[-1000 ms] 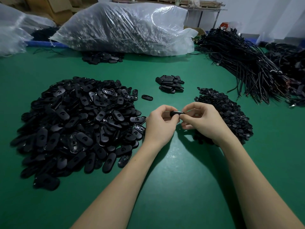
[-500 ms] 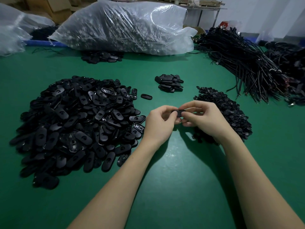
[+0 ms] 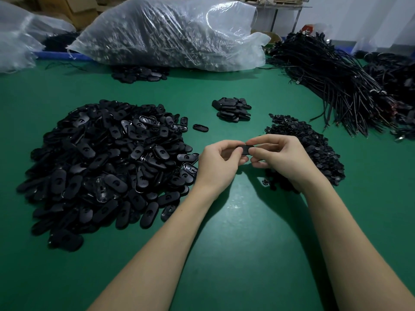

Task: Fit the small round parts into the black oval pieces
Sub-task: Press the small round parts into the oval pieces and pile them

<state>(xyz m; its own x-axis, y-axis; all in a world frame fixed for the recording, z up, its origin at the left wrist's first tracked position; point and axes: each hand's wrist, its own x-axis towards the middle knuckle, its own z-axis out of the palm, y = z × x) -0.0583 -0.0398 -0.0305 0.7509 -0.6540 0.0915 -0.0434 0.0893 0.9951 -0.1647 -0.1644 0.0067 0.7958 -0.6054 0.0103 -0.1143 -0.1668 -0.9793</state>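
Black oval piece point(image 3: 245, 149) being pinched at both ends, left hand point(image 3: 219, 163) and right hand point(image 3: 283, 157) curling fingers round it above the green table point(image 3: 247, 232). Sitting left, big pile of oval pieces point(image 3: 101, 167). Lying right, under the wrist, heap of small round parts point(image 3: 314, 144).
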